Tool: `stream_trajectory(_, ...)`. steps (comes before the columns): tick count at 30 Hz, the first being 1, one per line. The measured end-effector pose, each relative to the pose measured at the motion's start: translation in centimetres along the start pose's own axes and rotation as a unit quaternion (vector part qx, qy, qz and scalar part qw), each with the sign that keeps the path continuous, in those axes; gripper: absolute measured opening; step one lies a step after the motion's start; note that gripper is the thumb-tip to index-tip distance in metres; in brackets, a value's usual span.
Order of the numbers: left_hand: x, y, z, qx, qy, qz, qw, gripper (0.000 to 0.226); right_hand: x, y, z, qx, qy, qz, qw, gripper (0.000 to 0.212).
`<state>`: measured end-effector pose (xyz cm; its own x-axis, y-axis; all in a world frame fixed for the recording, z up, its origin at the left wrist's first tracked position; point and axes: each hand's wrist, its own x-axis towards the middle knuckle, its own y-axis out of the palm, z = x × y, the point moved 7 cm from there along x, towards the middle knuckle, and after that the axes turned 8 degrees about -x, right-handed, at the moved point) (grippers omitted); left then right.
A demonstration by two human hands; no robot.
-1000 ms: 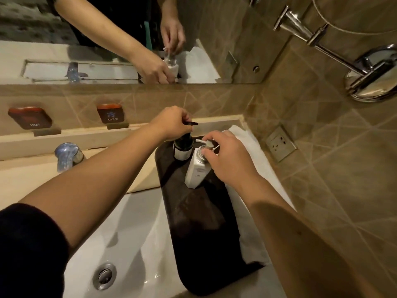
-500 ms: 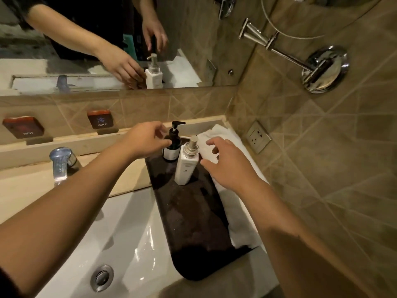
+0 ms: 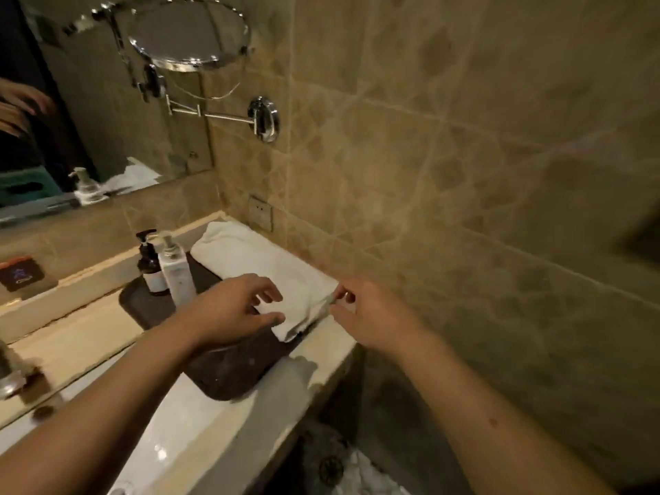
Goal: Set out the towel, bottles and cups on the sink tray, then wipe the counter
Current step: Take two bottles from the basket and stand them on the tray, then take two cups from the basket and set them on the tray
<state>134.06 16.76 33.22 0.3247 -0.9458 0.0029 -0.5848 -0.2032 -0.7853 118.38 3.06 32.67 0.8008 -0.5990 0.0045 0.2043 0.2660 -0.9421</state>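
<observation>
A folded white towel (image 3: 257,266) lies along the right wall, its left edge over the dark brown tray (image 3: 228,373). At the tray's far end stand a black pump bottle (image 3: 151,266) and, beside it, a white pump bottle (image 3: 176,276), both upright and untouched. My left hand (image 3: 228,312) hovers with fingers spread over the towel's near left corner, thumb at its edge. My right hand (image 3: 371,316) pinches the towel's near right edge between thumb and forefinger. No cups are in view.
The white basin (image 3: 171,434) lies left of the tray, with a chrome faucet (image 3: 10,373) at the far left. A wall socket (image 3: 260,213) sits behind the towel. A round mirror (image 3: 189,33) hangs on a swing arm. The counter ends at the right, above a floor drain (image 3: 330,469).
Both hands have left the pump bottles and come nearer and rightward to the towel's near end. The view has swung to the right.
</observation>
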Motion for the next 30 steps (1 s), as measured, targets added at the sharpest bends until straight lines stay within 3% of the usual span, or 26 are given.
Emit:
stream_trajectory(5,-1.8,9.9,-13.7,-0.003,0.100,0.079,0.992,0.023,-17.1,-2.9,-9.5,0.007,0.104,-0.046,0.994,0.020)
stream_trajectory(10,-5.0,22.3,-28.4,-0.010,0.215,0.192,0.957,0.016,-36.1,-4.5,-18.4,-0.015,0.251,-0.085,0.964,0.020)
stream_trajectory(20,-17.0,43.7,-53.7,0.001,0.402,0.378,0.834,0.021,-69.1,-6.2,-28.3,-0.010,0.524,-0.172,0.834,0.020)
stream_trajectory(26,-22.5,54.2,-63.3,-0.008,0.455,0.460,0.762,0.023,-81.8,-6.8,-32.4,-0.013,0.628,-0.177,0.758,0.026)
stream_trajectory(30,-23.0,61.8,-68.8,-0.052,0.448,0.502,0.738,0.015,-87.9,-7.2,-37.0,-0.010,0.672,-0.153,0.725,0.031)
